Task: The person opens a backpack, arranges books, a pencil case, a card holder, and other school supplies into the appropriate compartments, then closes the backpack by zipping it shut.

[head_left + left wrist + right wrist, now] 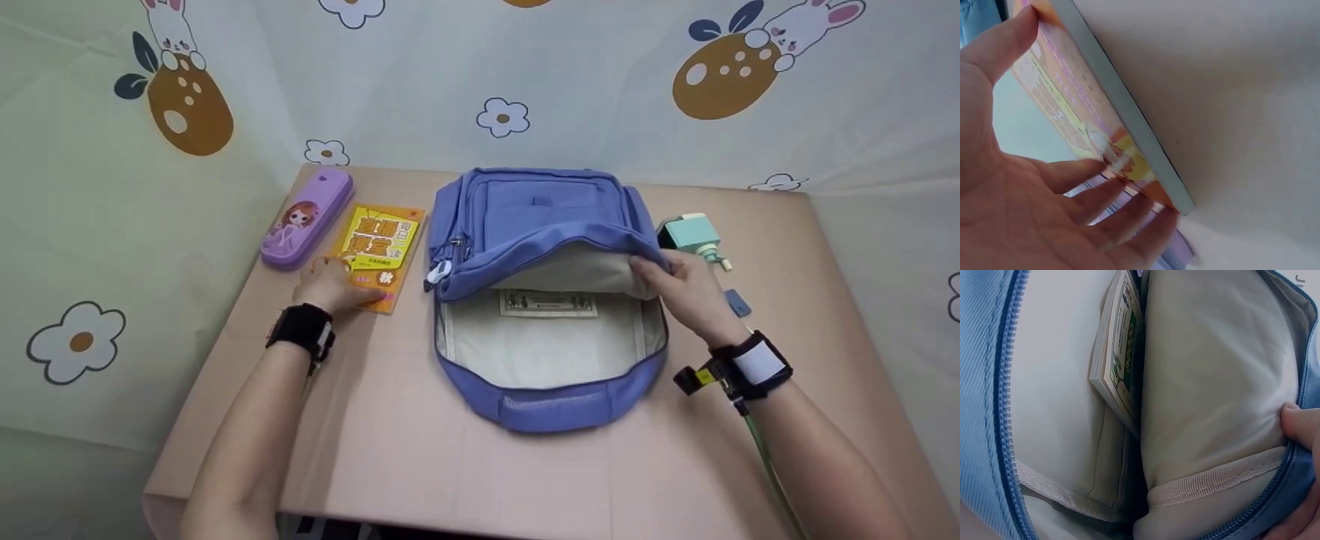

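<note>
A blue backpack (551, 202) lies on the table with its main compartment unzipped and its pale lining (1213, 371) showing. My right hand (690, 289) grips the raised flap by its zipped edge, thumb on the lining side. Inside, a book (1120, 354) stands against the lining; in the head view only a strip of its cover shows. Left of the backpack, my left hand (326, 286) holds an orange and yellow book (382, 244) at its lower left, thumb on the cover near the bottom edge and fingertips along the side.
A purple pencil case (307, 217) with a cartoon girl lies left of the orange book. Right of the backpack are a mint-green device with a crank (691, 232), looking like a pencil sharpener, and a small blue block (738, 302). Patterned cloth (420, 82) hangs behind the table.
</note>
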Motion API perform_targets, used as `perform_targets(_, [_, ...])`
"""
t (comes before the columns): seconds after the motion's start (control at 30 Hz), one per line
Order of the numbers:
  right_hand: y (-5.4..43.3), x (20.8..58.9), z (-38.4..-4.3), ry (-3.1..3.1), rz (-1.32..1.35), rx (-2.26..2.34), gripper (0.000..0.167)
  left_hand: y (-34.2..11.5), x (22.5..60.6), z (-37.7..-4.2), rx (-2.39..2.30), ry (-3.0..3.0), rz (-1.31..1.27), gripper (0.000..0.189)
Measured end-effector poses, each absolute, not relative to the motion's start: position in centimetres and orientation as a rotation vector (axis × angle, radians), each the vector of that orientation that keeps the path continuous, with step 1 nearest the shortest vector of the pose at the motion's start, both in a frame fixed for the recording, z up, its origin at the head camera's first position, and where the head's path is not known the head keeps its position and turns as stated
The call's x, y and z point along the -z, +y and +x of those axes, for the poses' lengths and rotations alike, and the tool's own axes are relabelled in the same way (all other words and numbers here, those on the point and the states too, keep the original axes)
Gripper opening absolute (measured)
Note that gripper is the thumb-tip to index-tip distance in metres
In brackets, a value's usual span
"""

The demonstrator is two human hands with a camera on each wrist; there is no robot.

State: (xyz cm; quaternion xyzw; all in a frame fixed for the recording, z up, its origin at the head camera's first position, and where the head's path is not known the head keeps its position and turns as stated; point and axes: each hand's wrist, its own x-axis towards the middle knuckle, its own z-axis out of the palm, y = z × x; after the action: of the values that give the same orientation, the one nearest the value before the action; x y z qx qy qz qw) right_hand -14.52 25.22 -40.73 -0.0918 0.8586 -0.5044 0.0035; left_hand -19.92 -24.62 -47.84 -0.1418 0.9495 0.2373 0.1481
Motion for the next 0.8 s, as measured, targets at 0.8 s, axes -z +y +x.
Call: perform_targets(0.8, [25.0, 40.7, -14.5, 2.706, -0.274, 1.569, 0.043, -28.1, 46.9, -21.8, -0.893, 2.482, -0.534, 0.083])
